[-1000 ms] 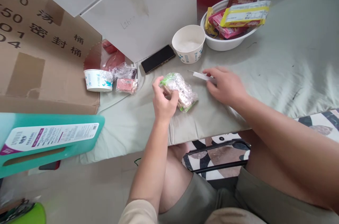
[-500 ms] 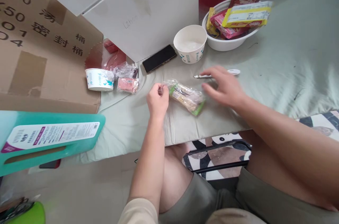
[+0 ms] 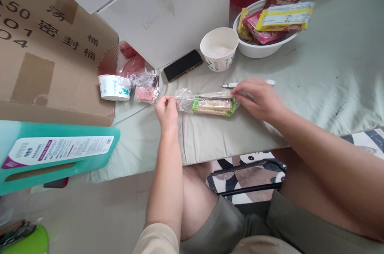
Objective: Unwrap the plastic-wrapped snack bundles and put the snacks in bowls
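A clear plastic bag point(image 3: 184, 100) is stretched between my two hands, with snack packets point(image 3: 213, 105) edged in green lying inside it. My left hand point(image 3: 167, 112) pinches the loose, crumpled end. At the other end, my right hand point(image 3: 258, 97) has its fingertips closed on the clear film by the packets' right edge. A white utility knife point(image 3: 229, 85) lies on the cloth just behind my right hand, which covers its middle. Behind the bag are a black phone point(image 3: 183, 66) and a white paper bowl point(image 3: 219, 50).
A white basin point(image 3: 258, 51) with several snack packs stands at the back right. Left of my hands are a small paper bowl point(image 3: 114, 87) and a pink wrapped packet point(image 3: 147, 94). A cardboard box point(image 3: 75, 82), a teal jug point(image 3: 90, 162) and a white box point(image 3: 186, 10) border the cloth.
My left hand has moved left with the bag's end, drawing the bag out straight and level. My right hand has come down from above the knife and closed on the bag's right end.
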Tool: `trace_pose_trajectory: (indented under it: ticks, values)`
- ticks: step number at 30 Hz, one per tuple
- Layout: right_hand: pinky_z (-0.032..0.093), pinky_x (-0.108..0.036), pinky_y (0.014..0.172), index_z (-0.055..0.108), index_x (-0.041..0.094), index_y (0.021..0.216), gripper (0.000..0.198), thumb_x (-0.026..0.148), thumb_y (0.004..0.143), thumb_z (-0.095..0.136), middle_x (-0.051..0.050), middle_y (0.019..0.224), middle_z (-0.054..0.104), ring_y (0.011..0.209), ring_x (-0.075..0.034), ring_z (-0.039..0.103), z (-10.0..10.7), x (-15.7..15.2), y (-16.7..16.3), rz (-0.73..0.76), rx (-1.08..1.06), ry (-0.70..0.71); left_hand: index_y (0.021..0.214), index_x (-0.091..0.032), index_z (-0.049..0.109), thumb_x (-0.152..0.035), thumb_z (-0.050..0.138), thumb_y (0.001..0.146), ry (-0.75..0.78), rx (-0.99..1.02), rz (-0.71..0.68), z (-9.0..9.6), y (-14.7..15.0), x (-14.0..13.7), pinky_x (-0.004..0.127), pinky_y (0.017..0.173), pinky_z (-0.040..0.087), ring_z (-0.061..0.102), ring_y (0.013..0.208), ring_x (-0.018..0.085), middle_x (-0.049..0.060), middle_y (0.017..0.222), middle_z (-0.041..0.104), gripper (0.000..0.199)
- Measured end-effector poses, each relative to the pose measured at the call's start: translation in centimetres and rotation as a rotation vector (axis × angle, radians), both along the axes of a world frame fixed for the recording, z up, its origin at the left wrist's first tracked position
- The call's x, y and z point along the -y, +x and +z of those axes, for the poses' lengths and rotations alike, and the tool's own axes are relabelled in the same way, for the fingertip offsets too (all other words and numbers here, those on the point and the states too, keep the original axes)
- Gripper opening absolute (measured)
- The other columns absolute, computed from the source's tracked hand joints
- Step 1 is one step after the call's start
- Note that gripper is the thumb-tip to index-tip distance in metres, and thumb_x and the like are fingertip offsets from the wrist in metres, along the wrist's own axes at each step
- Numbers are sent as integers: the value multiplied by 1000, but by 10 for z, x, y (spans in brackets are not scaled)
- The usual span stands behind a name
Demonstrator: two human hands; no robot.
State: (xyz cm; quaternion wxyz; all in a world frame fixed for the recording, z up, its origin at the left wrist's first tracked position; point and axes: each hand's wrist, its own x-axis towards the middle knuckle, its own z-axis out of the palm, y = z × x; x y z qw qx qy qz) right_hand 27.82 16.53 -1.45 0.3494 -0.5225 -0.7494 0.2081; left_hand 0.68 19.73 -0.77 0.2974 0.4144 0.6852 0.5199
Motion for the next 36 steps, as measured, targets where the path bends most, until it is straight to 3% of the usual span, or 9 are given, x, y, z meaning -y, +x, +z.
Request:
trace_pose_trajectory:
  ticks: [7,11,14,16,19,21,26,29,36]
  values:
    - [49,-48,83,70,26,97,26,21,86,46,-9,99,73,96,-31,65,0,-3,18,-389,-21,-35,51,-20,42,-18,52,74,-22,95,-25,2,-1,0,22,44,25,37,45,9,-4,46,42,25]
    - [47,-47,85,67,27,102,26,25,87,46,-11,104,69,100,-31,62,12,7,7,-257,66,32,76,-21,59,-35,67,76,-27,56,-226,-4,-2,2,22,52,38,53,55,11,-3,59,55,16]
    - [43,-47,88,67,27,101,22,33,91,49,-11,103,69,99,-30,61,16,14,-6,-85,182,78,105,-23,61,-37,79,68,-26,3,-393,-8,-1,5,24,60,44,60,62,13,-4,69,61,43]
    - [40,-47,89,67,27,106,23,33,92,50,-11,111,70,103,-31,60,11,14,-11,-71,239,82,112,-23,58,-36,81,67,-4,-1,-441,-9,0,7,26,64,47,62,63,14,-3,71,62,52]
    - [37,-49,91,65,25,118,32,33,90,53,-12,116,71,110,-35,58,0,10,-11,-133,276,47,112,-24,57,-40,80,69,53,10,-409,-6,0,8,29,66,49,63,62,15,-3,69,60,51]
    - [36,-50,91,65,24,119,33,33,89,53,-12,106,73,109,-35,59,-5,7,-8,-155,268,11,109,-25,57,-43,78,70,105,16,-347,-2,0,7,30,66,50,63,60,16,-4,66,58,48]
    - [39,-49,90,68,25,91,22,31,93,47,-9,87,72,101,-32,62,5,8,-5,-159,222,34,96,-25,56,-38,72,73,219,63,-206,5,1,6,28,65,51,60,58,14,-5,62,57,31]
    - [43,-45,88,65,26,83,17,27,89,48,-9,97,73,98,-28,64,14,13,-5,-28,137,97,93,-25,55,-34,68,75,216,64,-149,7,2,7,26,61,49,58,56,12,-5,62,59,23]
    - [47,-38,83,60,23,77,14,17,78,48,-7,106,76,90,-21,66,13,25,-11,525,25,133,92,-23,54,-29,67,72,113,155,-58,5,0,6,21,41,28,39,40,5,-4,68,66,24]
